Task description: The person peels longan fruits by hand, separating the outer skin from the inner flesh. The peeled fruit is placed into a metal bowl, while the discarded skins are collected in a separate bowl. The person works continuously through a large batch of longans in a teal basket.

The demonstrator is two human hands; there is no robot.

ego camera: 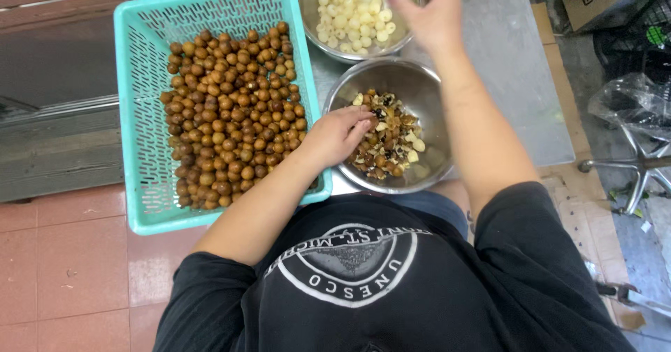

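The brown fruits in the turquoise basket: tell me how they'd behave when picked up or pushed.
The brown fruits look small and round, so a pushed one would probably roll. Heaped loose in the turquoise basket, neighbours may tumble when one is lifted. The shell pieces in the near metal bowl suggest thin, brittle skins.

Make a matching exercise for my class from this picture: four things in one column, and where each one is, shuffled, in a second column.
Things
1. brown round fruits
2. peeled white fruits
3. left hand
4. right hand

Places
A. at the rim of the far steel bowl
B. in the turquoise basket
C. over the shells in the near steel bowl
D. in the far steel bowl

Pairs: 1-B, 2-D, 3-C, 4-A
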